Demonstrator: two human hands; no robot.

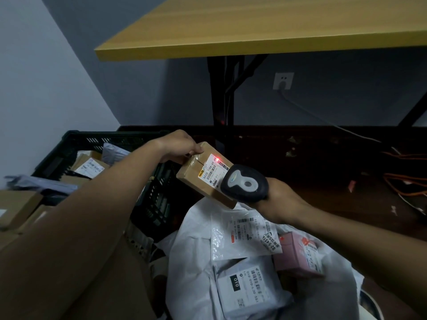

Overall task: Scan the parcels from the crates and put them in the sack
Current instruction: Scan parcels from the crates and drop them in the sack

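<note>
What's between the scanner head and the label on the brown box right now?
Nothing solid. In the head view the scanner sits just short of the label on the cardboard box; only its red light spot lands there.

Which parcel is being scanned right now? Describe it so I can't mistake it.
Start at the white sack; just above its mouth the left hand holds a brown cardboard box. Unlike any neighbour, its label carries the scanner's red dot.

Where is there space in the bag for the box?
The white plastic sack shows bare plastic along its left side, beside the grey mailer bag. The right side is crowded: pink box and white labelled mailer overlap there.
</note>
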